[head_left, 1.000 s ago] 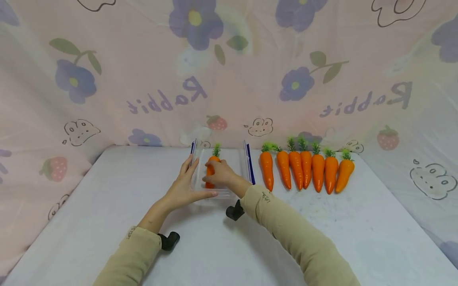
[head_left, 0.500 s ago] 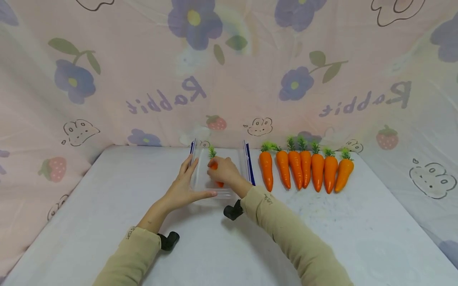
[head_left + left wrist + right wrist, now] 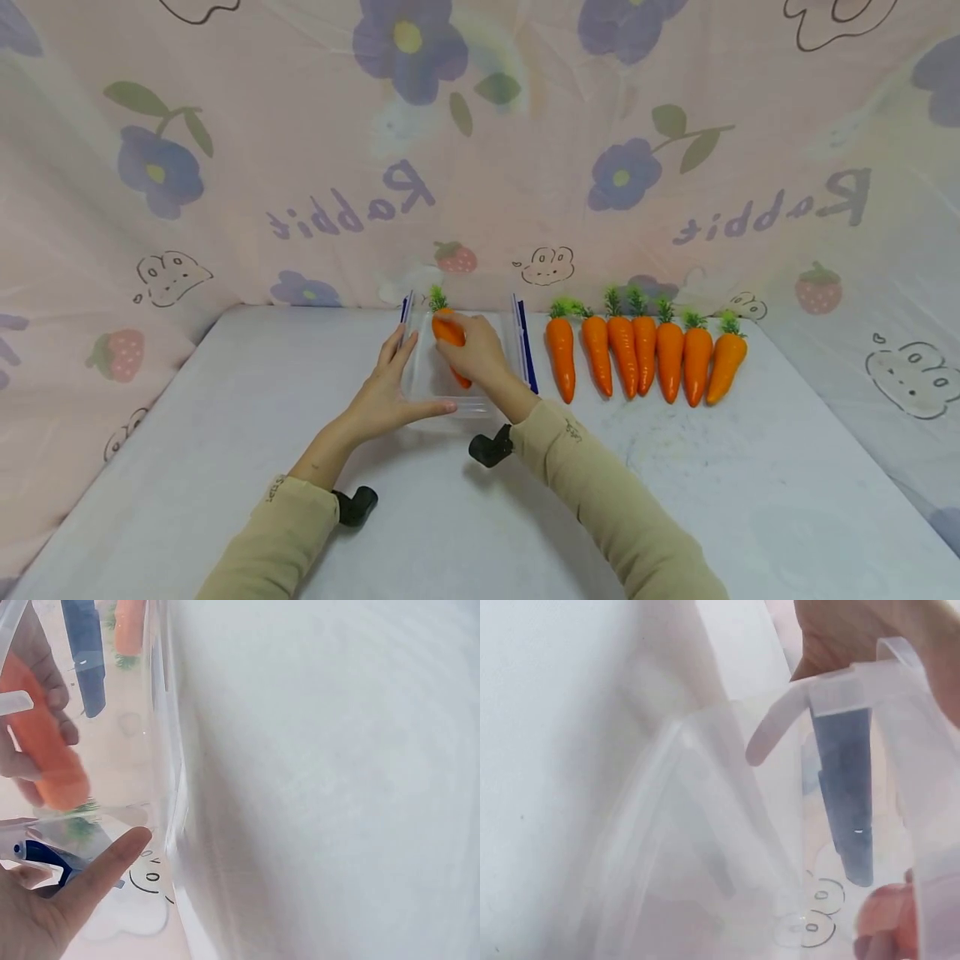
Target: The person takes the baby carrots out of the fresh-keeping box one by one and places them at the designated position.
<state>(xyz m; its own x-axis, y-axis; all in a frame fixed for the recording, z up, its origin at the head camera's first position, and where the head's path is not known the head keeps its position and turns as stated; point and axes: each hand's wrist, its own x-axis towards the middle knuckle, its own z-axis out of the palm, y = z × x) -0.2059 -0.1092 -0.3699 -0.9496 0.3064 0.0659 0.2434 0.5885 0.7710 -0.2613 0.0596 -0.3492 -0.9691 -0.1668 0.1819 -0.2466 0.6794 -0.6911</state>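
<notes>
A clear plastic box [image 3: 471,407] stands upright near the back middle of the table, its top uncovered. My right hand [image 3: 483,354] reaches into it and pinches an orange carrot [image 3: 447,330] with a green leafy top. The carrot leans, top to the far left, tip toward me; in the left wrist view, the carrot [image 3: 49,750] shows through the clear wall between thumb and fingers. My left hand [image 3: 381,402] rests against the box's near left corner, fingers along the left side and thumb stretched along the front. Blue clip flaps [image 3: 528,346] hang on the box's sides.
Right of the box, several carrots [image 3: 670,362] lie in a row, leafy tops toward the back. A printed cloth [image 3: 480,167] hangs behind the white table [image 3: 240,400]. Black wrist mounts [image 3: 491,447] jut from both sleeves.
The carrot in my right hand has shifted farther back in the box and tilted, its top now to the left. My left hand keeps its place on the box.
</notes>
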